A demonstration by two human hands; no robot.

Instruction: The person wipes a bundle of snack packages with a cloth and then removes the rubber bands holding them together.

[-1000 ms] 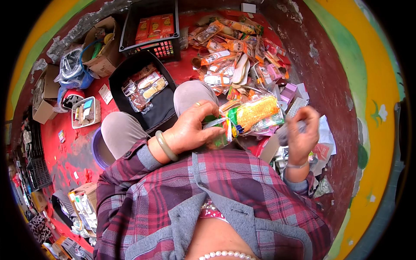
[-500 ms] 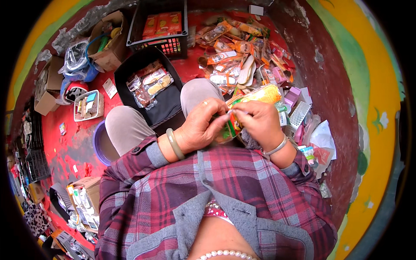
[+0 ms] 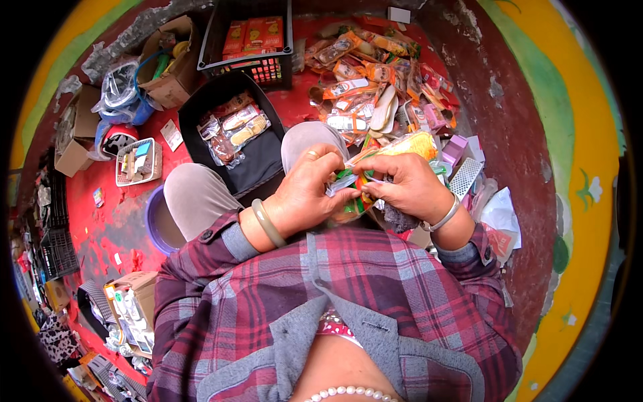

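Note:
Over my lap, both hands are closed at a clear plastic packet [image 3: 349, 213] with green and orange printing. My left hand [image 3: 305, 194], a pale bangle at its wrist, pinches the clear film on the left side. Close beside it, my right hand [image 3: 418, 187], with a silver bangle, grips the packet between bent thumb and fingers. Just beyond my right hand shows a yellow textured piece [image 3: 416, 143] in a wrapper; whether it belongs to the same packet I cannot tell. My fingers hide much of the packet's middle.
A heap of wrapped insoles [image 3: 365, 104] lies ahead on the red floor. A black fabric bin [image 3: 258, 167] holds several packets beyond my knees. Behind it stands a black crate [image 3: 271, 70] with orange boxes. To the left are a white basket [image 3: 157, 171], a purple basin [image 3: 153, 231] and cardboard boxes.
My right hand has shifted slightly right, and its fingers are no longer blurred. More crumpled clear film shows between my hands.

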